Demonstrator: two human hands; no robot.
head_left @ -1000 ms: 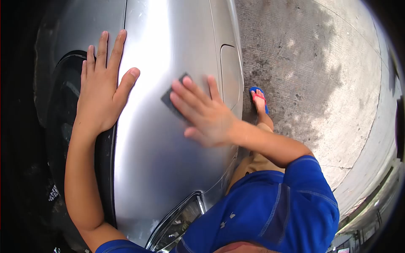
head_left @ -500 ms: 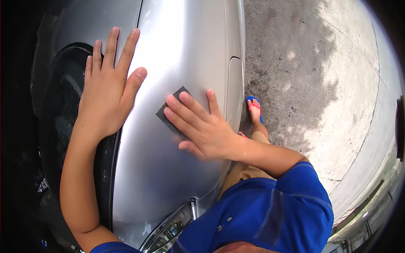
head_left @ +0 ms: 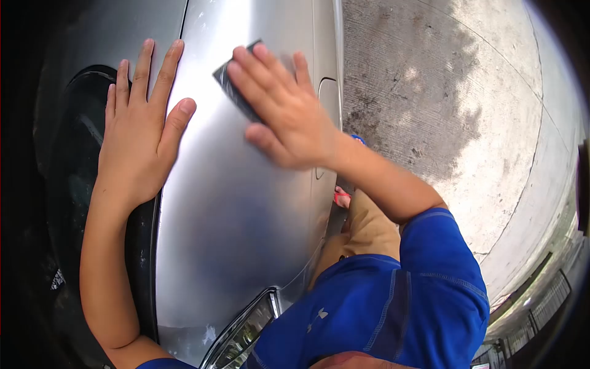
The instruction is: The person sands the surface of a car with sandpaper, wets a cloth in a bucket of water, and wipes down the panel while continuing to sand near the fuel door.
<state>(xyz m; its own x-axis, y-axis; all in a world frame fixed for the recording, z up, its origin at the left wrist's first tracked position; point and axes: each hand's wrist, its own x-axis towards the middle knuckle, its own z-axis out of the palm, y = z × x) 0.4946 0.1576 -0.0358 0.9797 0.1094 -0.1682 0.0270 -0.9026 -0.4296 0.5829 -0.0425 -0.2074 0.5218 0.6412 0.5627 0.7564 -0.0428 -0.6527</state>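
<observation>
Silver bodywork of a car (head_left: pixel 215 246) runs down the middle of the view. My left hand (head_left: pixel 136 135) lies flat on it at the left, fingers spread across the panel seam near the dark wheel-shaped opening. On the panel's upper part, my right hand (head_left: pixel 283 107) presses a thin dark grey sheet (head_left: pixel 226 79) against the metal with flattened fingers. The sheet sticks out past the fingertips and along their left side. The rest of it is hidden under the fingers. My right thumb is held apart from the fingers.
A headlight (head_left: pixel 246 329) sits at the panel's bottom edge, close to my blue shirt. Concrete ground (head_left: pixel 418 92) with dark stains lies to the right. My foot in a red-strapped sandal (head_left: pixel 342 197) is beside the car.
My right hand has moved up the panel with the dark sheet. My left hand stays flat on the same part of the car. The view has shifted slightly, and my feet appear differently placed.
</observation>
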